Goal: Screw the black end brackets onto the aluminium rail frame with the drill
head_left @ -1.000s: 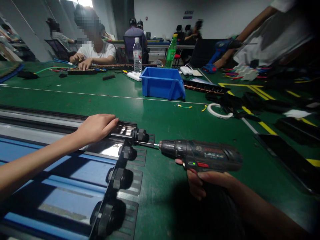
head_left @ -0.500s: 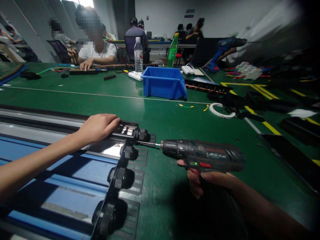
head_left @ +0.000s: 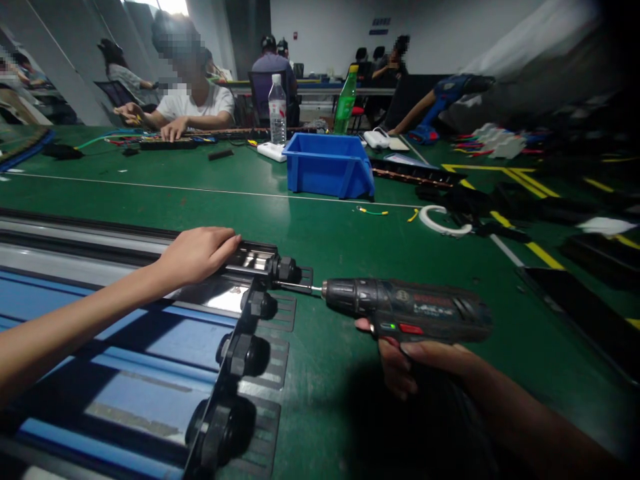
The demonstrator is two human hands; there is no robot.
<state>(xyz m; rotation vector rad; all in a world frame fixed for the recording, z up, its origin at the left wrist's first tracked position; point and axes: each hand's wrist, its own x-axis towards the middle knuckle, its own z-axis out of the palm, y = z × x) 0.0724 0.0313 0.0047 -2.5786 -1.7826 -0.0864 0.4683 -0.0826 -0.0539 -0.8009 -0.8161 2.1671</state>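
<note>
Room was dim. Brightest spot was a light (head_left: pixel 163 5) up-left of the blue bin (head_left: pixel 327 173); haze veiled the person (head_left: pixel 200 103) beneath it. Metal strip (head_left: pixel 226 298) down-left of the bin glared white. Heavy shadow sat below the drill (head_left: pixel 410 310). Well right of the bin: smeared, upper corner black.

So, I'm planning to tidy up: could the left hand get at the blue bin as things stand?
Probably yes, with a stretch: the left hand rests on the frame, and beyond the frame's edge only green tabletop and a thin white line seem to lie between it and the blue bin.
</note>
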